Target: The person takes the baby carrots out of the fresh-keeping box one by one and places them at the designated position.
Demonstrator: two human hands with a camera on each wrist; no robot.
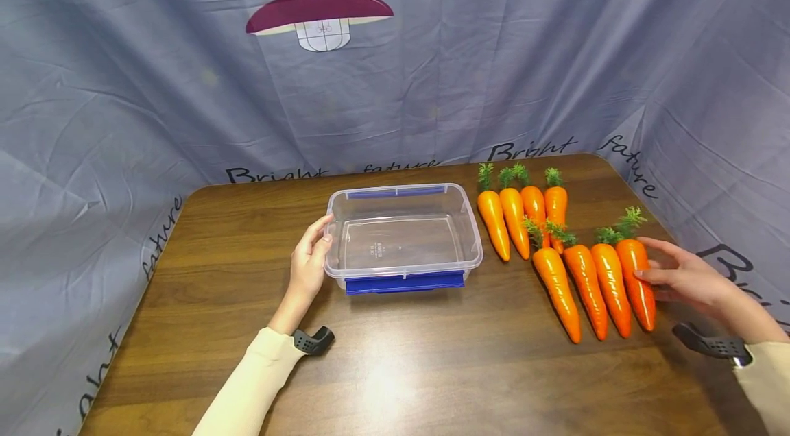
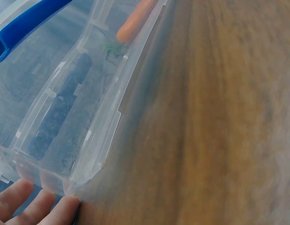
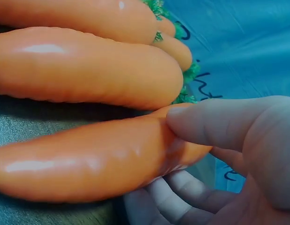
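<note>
My left hand (image 1: 308, 263) holds the left rim of a clear plastic food container (image 1: 401, 270) with blue side clips. Its fingertips (image 2: 60, 212) show against the container's outer wall in the left wrist view. Nothing lies inside the container. At the right, my right hand (image 1: 691, 278) pinches the rightmost orange carrot (image 1: 638, 288) near its leafy end. In the right wrist view the thumb (image 3: 201, 123) presses on top of that carrot, while other fingers reach beneath its side. Another carrot (image 3: 88, 70) lies alongside it.
Several more carrots with green tops lie in two rows right of the container, including a front-row carrot (image 1: 558, 295) and a back-row carrot (image 1: 494, 223). All rest on a brown wooden table (image 1: 395, 354). A grey-blue printed curtain (image 1: 432, 93) hangs behind and beside it.
</note>
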